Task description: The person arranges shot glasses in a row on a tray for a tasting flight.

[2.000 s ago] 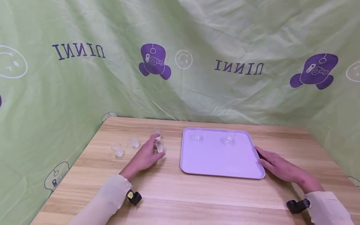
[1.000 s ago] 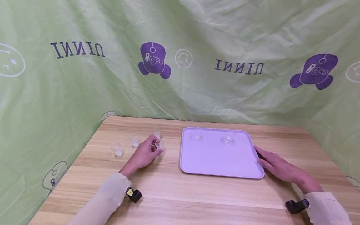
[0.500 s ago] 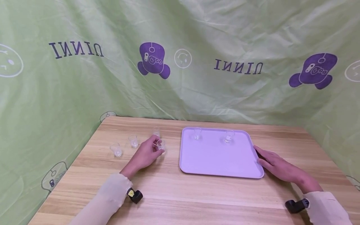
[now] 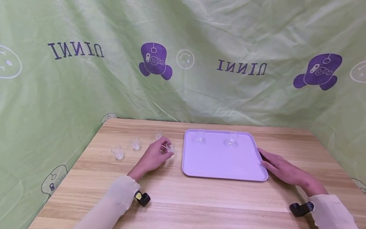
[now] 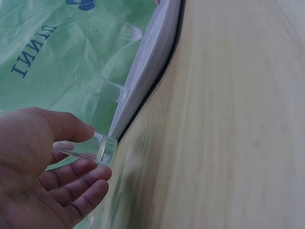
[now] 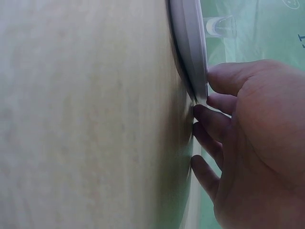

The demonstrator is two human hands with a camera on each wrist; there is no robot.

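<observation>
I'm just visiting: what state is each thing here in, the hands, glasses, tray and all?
Left hand: gripping a glass.
Held glass: in that grip, not on the tray.
Tray: flat on the table.
Right hand: touching the tray's right edge.
Three other glasses: upright on the table.
Two tray glasses: upright.
Green cloth: hanging, creased.
Glasses' contents: hard to tell.

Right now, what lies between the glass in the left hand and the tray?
In the head view, only bare table lies between that glass and the tray.
</observation>
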